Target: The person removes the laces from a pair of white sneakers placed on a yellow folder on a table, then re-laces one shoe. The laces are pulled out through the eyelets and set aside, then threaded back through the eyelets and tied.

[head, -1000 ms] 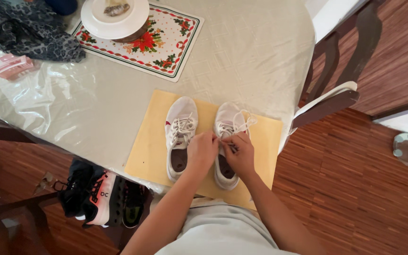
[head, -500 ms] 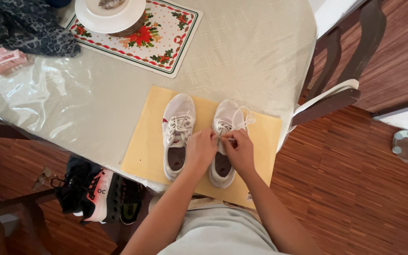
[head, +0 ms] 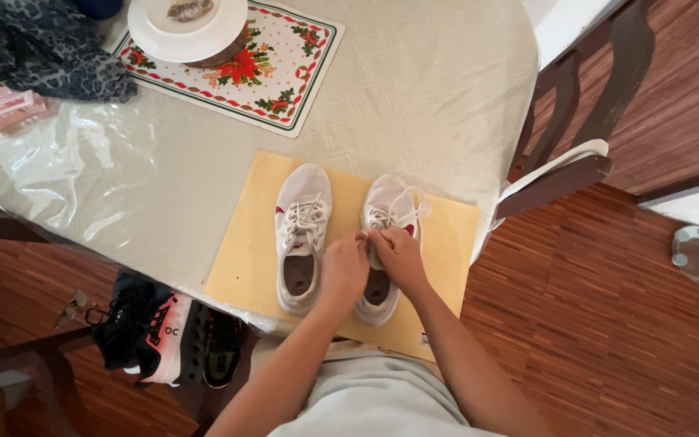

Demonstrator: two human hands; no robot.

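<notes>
While both hands pinch the laces of the right white sneaker on the yellow mat, left hand and right hand look mid-knot; snugging seems next.

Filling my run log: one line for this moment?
left hand: on laces | right hand: on laces | right shoe | yellow mat

Both hands, left hand and right hand, pinch the laces of the right white sneaker on a yellow mat

Hands hide right shoe lace knot; plate cut off by top edge
</notes>
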